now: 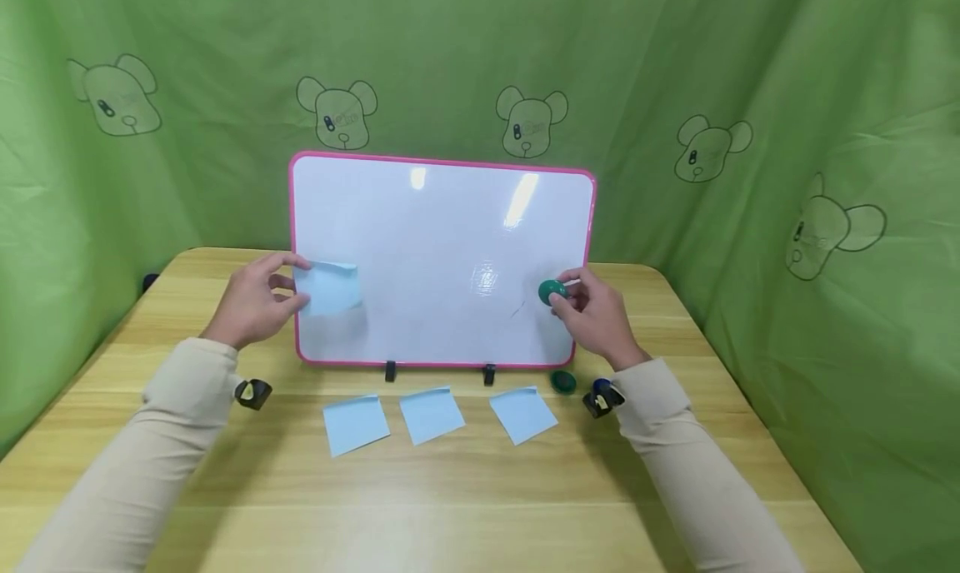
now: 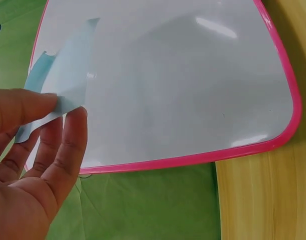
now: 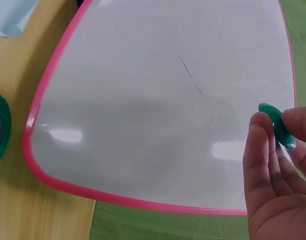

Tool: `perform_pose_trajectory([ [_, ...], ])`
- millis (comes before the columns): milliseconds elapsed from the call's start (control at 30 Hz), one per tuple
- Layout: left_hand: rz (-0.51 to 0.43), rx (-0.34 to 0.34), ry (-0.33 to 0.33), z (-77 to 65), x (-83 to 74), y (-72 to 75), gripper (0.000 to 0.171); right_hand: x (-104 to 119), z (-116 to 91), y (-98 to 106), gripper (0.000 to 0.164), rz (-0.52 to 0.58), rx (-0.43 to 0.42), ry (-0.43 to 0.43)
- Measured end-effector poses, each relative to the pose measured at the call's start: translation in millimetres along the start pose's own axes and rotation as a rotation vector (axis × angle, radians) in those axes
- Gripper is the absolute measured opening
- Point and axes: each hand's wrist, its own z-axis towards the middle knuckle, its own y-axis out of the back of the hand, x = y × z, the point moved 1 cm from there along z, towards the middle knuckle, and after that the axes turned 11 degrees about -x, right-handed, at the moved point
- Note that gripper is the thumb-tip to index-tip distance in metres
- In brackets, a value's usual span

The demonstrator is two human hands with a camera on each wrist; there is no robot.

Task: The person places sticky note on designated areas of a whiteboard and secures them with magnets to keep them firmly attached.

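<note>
My left hand (image 1: 255, 302) pinches a light blue sticky note (image 1: 330, 288) by its left edge, in front of the lower left of a pink-framed whiteboard (image 1: 427, 248). In the left wrist view the note (image 2: 70, 67) bends away from the thumb and fingers, its far part close to the board. At the board's lower right, my right hand (image 1: 600, 315) holds a round green magnet (image 1: 552, 291) between thumb and fingers. The right wrist view shows this magnet (image 3: 278, 126) edge-on, tilted in the fingertips.
Three more blue sticky notes, left (image 1: 356, 425), middle (image 1: 432, 416) and right (image 1: 523, 415), lie before the board. Another green magnet (image 1: 563, 381) lies beside a blue round thing (image 1: 602, 385), partly hidden by the right wrist camera. Black feet (image 1: 489, 375) support the board; green curtains (image 1: 442, 57) surround the table.
</note>
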Motion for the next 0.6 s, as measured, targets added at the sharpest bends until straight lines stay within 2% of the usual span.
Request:
perform_pose_trajectory([
  [233,0.004,0.004,0.024,5.7,-1.2,-0.9,0.037,4,7,-3,0.021,0.016,-0.009,0.000],
  [600,-0.048,0.016,0.088,12.3,0.8,0.3,0.036,11,18,-10,0.023,0.033,-0.009,0.001],
])
